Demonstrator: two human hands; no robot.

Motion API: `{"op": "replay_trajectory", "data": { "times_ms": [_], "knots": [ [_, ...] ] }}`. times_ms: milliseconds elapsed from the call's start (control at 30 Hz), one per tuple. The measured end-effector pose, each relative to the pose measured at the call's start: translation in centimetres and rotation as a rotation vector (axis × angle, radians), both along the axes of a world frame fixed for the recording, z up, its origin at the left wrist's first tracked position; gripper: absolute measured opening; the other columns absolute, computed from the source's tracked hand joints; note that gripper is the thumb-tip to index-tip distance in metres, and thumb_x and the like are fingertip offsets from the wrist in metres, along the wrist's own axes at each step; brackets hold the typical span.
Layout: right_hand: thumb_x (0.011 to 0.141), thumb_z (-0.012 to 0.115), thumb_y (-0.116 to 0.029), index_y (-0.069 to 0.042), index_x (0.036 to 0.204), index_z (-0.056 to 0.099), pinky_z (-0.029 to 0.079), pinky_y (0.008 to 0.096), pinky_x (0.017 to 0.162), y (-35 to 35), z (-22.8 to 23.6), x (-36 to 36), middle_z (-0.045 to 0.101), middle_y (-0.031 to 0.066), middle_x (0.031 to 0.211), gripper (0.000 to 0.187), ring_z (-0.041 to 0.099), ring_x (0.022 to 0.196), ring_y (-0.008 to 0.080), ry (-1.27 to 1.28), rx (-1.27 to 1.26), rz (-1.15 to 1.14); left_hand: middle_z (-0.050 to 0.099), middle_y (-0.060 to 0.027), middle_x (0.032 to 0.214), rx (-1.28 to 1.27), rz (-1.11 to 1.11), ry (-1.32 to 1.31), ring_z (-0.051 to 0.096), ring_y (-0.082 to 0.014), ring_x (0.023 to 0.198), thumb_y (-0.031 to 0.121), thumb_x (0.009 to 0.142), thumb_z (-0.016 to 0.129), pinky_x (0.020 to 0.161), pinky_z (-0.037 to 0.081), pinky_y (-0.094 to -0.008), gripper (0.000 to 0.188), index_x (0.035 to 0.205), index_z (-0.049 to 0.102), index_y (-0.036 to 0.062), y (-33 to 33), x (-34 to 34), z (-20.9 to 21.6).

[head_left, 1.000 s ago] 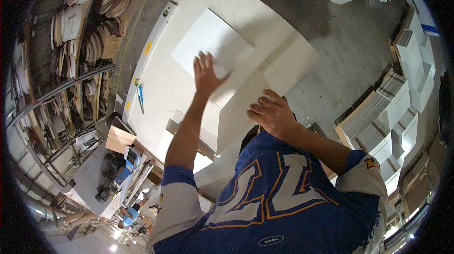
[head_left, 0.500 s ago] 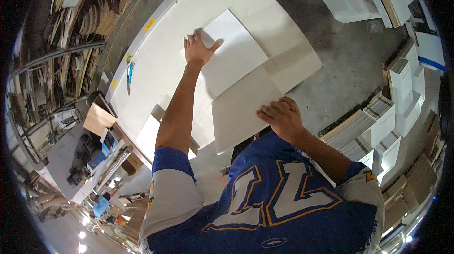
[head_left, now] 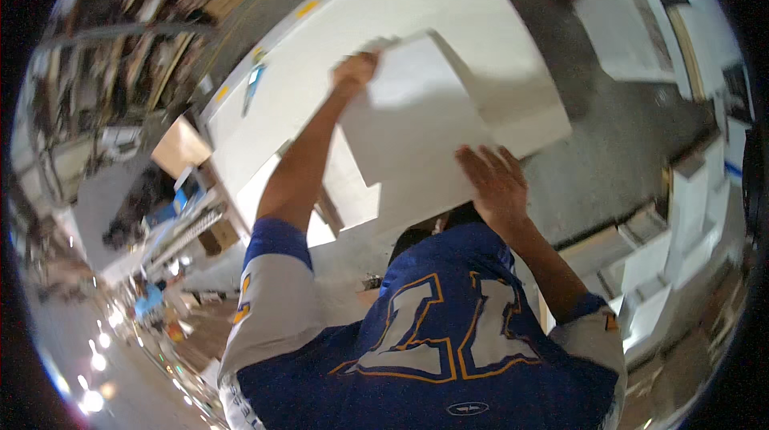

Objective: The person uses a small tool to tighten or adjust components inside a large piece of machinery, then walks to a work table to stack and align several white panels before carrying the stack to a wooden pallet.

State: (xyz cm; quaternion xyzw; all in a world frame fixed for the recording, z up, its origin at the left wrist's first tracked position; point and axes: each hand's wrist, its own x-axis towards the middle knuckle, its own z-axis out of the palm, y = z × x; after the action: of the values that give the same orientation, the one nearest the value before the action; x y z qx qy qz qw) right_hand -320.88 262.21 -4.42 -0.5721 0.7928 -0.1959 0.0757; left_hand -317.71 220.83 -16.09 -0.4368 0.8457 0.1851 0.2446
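On a large white work table (head_left: 525, 70) two flat white panels overlap. My left hand (head_left: 356, 71) is closed around the far left edge of the farther panel (head_left: 420, 78), which looks slightly raised from the table; its fingers are blurred. The nearer panel (head_left: 428, 190) lies partly over or against the farther one; their shared edge is hard to make out in the blur. My right hand (head_left: 498, 190) rests at the right side of the nearer panel, fingers stretched out and apart. That panel's near edge reaches close to my shirt.
A slim blue and dark tool (head_left: 253, 90) lies at the table's left side, beside a long straightedge with yellow labels (head_left: 307, 8). Racks of curved and flat offcuts (head_left: 172, 54) stand at left. Stacked white panels (head_left: 641, 254) stand at right. A brown box (head_left: 182, 146) sits at left.
My left hand has gone from lying spread on the farther panel to gripping its edge. My right hand's fingers have straightened and spread. The whole view has shifted and blurred.
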Motion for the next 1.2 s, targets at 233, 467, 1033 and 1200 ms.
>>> {"op": "replay_trajectory", "data": {
  "times_ms": [233,467,1033,1200],
  "knots": [
    [0.077,0.068,0.002,-0.026,0.159,0.035,0.021,0.0548,0.122,-2.1,-0.2,0.4,0.04,0.0025,0.161,0.093,0.033,0.151,0.0312,0.34,-0.049,-0.023,0.046,-0.0131,0.155,0.489,-0.126,0.372,0.045,-0.0339,0.142,0.055,0.108,0.035,0.119,0.033,-0.0572,0.051,0.143,0.058,0.0264,9.7,7.1,-1.2],
    [0.078,0.069,0.0,-0.016,0.118,0.068,0.034,0.0479,0.111,-4.9,0.7,-3.4,0.062,0.0019,0.13,0.043,0.055,0.124,0.0254,0.161,-0.064,0.171,0.045,-0.0106,0.158,0.822,-0.037,0.262,0.035,-0.0353,0.149,0.076,0.095,0.044,0.124,0.024,-0.0543,0.073,0.141,0.061,0.022,10.3,15.3,6.7],
    [0.079,0.089,-0.016,-0.002,0.142,0.05,0.048,0.0395,0.106,-15.4,-10.7,-10.3,0.063,0.0124,0.133,0.076,0.059,0.124,0.025,-0.883,0.056,-0.024,0.04,-0.0281,0.15,0.133,0.732,1.378,0.039,-0.0362,0.141,0.032,0.097,0.069,0.12,0.025,-0.045,0.082,0.154,0.026,-0.0083,21.2,18.0,-0.8],
    [0.087,0.084,-0.027,0.001,0.139,0.051,0.05,0.0409,0.103,-15.7,-14.3,-8.6,0.065,0.0153,0.126,0.068,0.063,0.117,0.0238,-1.058,-0.109,-0.275,0.056,-0.0287,0.132,0.156,0.984,1.19,0.053,-0.0362,0.125,0.031,0.103,0.059,0.108,0.04,-0.0444,0.065,0.147,0.036,-0.0114,18.4,15.1,-4.2]
  ]
}}
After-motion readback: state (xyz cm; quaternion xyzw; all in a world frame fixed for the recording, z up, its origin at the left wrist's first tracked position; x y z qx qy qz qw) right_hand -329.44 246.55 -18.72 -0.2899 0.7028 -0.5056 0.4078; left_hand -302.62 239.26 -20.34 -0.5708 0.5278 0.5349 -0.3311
